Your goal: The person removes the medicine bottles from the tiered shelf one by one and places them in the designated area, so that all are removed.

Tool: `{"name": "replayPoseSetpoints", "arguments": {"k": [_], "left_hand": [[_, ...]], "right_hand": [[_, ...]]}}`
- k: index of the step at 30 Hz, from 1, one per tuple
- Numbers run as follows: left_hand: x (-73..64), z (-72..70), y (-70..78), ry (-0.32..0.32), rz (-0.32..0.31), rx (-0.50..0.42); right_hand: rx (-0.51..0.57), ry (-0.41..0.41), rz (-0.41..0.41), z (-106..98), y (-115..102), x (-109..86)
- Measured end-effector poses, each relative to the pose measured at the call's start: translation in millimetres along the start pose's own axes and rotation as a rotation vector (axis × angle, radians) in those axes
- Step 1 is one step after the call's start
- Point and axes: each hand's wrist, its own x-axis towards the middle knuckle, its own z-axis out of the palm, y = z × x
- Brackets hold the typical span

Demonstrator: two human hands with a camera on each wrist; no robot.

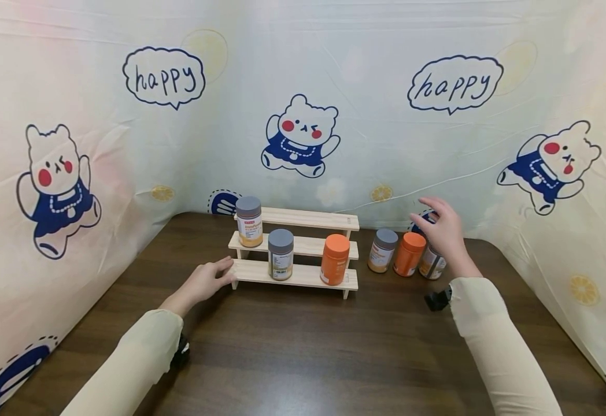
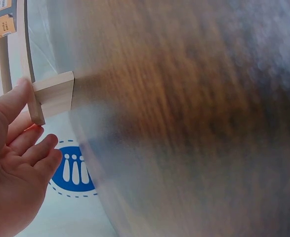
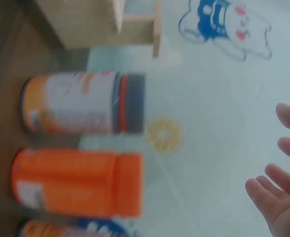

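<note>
My left hand (image 1: 205, 284) pinches the left end of the lowest tier of a three-step wooden rack (image 1: 303, 277), thumb on one face and fingertips on the other in the left wrist view. A grey-capped bottle (image 1: 250, 225) stands on the middle tier at the left. On the lowest tier are another grey-capped bottle (image 1: 281, 260) and an orange bottle (image 1: 336, 263). Fingers spread and holding nothing, my right hand (image 1: 446, 231) hovers over a group right of the rack: a grey-capped bottle (image 1: 382, 254), an orange bottle (image 1: 409, 257) and a third bottle (image 1: 432, 264), its top hidden by the hand.
The rack and bottles stand toward the back of a dark brown wooden table (image 1: 303, 346). A pale cloth (image 1: 376, 115) printed with bears and lettering hangs behind the table and along both sides.
</note>
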Motion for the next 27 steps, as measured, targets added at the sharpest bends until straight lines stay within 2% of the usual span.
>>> {"name": "replayPoseSetpoints", "arguments": {"k": [9, 14, 27], "left_hand": [[0.3, 0.2, 0.0, 0.000, -0.005, 0.001], [0.7, 0.0, -0.4, -0.002, -0.008, 0.002], [1.2, 0.2, -0.6, -0.006, -0.015, 0.000]], "right_hand": [[0.080, -0.069, -0.091, 20, -48, 13.7], [0.086, -0.097, -0.155, 35, -72, 20.1], [0.141, -0.205, -0.262, 76, -131, 25.3]]}}
